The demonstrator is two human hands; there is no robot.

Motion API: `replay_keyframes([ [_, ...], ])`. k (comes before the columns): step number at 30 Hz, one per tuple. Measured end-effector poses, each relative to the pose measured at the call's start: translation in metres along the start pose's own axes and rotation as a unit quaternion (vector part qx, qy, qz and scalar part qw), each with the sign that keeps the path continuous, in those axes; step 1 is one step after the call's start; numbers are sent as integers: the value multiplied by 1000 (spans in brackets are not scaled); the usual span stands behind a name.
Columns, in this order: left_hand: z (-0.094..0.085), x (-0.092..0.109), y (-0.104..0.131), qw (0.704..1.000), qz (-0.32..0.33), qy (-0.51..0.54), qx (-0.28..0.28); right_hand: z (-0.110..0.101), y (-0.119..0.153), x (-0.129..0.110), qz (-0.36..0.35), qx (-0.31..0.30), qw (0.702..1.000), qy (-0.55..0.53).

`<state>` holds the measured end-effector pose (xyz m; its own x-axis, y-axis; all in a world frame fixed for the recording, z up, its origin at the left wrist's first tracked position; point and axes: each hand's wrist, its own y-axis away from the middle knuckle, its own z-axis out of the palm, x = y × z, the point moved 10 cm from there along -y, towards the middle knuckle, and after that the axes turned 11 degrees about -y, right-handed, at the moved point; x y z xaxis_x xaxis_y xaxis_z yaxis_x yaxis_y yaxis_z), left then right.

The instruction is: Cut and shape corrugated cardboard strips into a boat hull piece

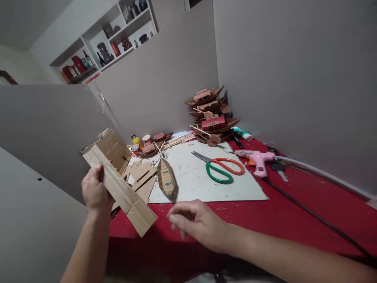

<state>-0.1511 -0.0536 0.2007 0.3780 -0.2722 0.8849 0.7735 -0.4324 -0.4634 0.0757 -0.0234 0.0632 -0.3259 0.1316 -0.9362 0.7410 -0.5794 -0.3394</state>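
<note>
My left hand (96,188) grips a long folded strip of brown cardboard (126,196), which slants down to the right over the table's front edge. My right hand (193,222) is just right of the strip's lower end, touching nothing, with its fingers curled and a gap between thumb and fingertips. A small cardboard boat hull (167,181) lies on the white board (188,173) beyond the hands. Scissors with one orange and one green handle (219,167) rest on the board, blades pointing left.
Finished boats (213,124) are stacked at the back corner. A pink glue gun (260,159) with a black cord lies at the right on the red tablecloth (309,204). Cardboard pieces (140,177), thin sticks (179,141) and a yellow bottle (136,140) are at the left and back.
</note>
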Motion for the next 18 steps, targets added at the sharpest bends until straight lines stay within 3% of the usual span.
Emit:
replay_keyframes([
  [3,37,-16,25,996,-50,47,-60,-5,1,5,72,6,990,-125],
  [6,78,-22,57,985,-76,83,-131,-9,1,9,118,24,981,-155],
  [10,138,-24,121,920,-139,159,-329,-32,-2,3,92,78,979,-163],
  [13,160,-27,150,879,-176,198,-397,-49,-3,-3,83,78,984,-138],
  [16,171,-32,149,865,-179,227,-410,-69,-4,-19,54,84,993,-55],
  [18,179,-37,142,854,-186,236,-425,-93,-4,-40,-10,143,990,-9],
])
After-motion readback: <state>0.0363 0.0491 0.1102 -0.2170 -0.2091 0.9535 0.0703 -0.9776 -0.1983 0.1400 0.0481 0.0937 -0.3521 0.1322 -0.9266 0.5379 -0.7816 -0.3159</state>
